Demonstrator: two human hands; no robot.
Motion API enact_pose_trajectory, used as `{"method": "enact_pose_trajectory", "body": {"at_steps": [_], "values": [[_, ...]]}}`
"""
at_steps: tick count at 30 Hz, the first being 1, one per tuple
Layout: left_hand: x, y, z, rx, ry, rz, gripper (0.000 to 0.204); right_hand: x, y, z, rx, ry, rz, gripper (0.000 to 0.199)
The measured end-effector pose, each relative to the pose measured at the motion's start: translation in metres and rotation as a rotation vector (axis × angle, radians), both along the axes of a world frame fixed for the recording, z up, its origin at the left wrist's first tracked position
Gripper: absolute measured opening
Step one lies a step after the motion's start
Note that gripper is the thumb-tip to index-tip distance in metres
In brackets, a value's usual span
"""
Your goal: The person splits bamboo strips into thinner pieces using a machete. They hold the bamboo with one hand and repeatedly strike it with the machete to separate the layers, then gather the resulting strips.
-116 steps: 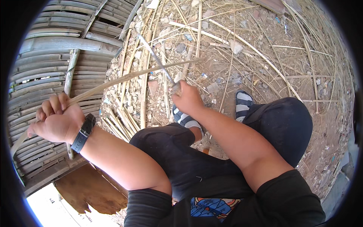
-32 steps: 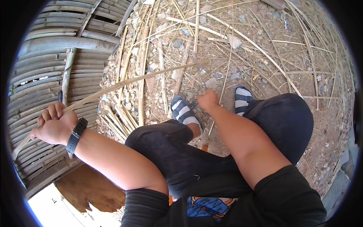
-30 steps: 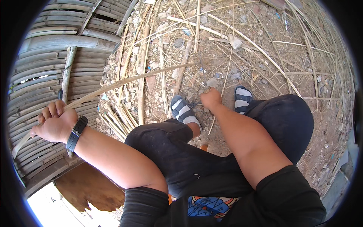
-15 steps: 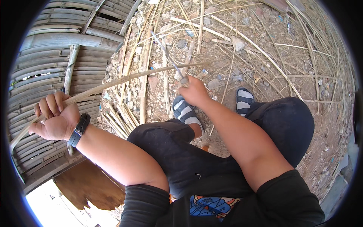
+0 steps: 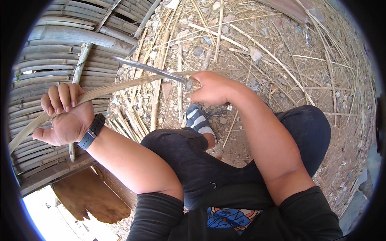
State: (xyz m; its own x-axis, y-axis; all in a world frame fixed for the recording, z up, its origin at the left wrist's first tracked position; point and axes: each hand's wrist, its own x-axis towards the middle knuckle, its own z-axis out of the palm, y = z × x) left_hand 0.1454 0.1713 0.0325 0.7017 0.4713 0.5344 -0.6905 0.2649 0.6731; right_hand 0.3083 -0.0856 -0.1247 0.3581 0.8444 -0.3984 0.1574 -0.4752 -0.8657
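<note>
A long, pale bamboo strip spans from the far left to just beyond the knees, bowed and lying across the upturned palm of the left hand. That hand's four fingers curl over it; the thumb sticks out sideways. The right hand is clenched around the handle of a knife, whose blade points left and crosses the strip near the fist; whether edge and strip touch is hard to tell. A slip along the grain could carry the blade toward the left fingers, and a loose palm grip could let the strip twist. Beyond are a sandalled foot, loose strips and a slatted bamboo wall.
</note>
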Motion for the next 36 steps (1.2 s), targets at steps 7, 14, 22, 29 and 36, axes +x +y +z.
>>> {"method": "enact_pose_trajectory", "body": {"at_steps": [7, 14, 22, 29, 36], "values": [[-0.005, 0.006, -0.003, 0.044, -0.019, -0.207, 0.076, -0.007, 0.008, 0.015, 0.027, -0.005, 0.035, 0.058], [0.003, -0.002, -0.001, 0.037, -0.041, -0.185, 0.082, -0.010, 0.008, 0.025, 0.034, -0.148, -0.009, 0.053], [0.016, -0.016, 0.003, -0.004, -0.035, 0.053, 0.081, -0.033, -0.004, 0.052, 0.212, -0.154, -0.137, 0.043], [0.014, -0.030, 0.005, -0.003, 0.023, 0.186, 0.081, -0.053, -0.023, 0.014, -0.031, -0.239, -0.221, 0.045], [0.014, -0.033, 0.004, -0.027, 0.000, 0.176, 0.079, -0.053, -0.023, 0.011, 0.020, -0.329, -0.165, 0.058]]}}
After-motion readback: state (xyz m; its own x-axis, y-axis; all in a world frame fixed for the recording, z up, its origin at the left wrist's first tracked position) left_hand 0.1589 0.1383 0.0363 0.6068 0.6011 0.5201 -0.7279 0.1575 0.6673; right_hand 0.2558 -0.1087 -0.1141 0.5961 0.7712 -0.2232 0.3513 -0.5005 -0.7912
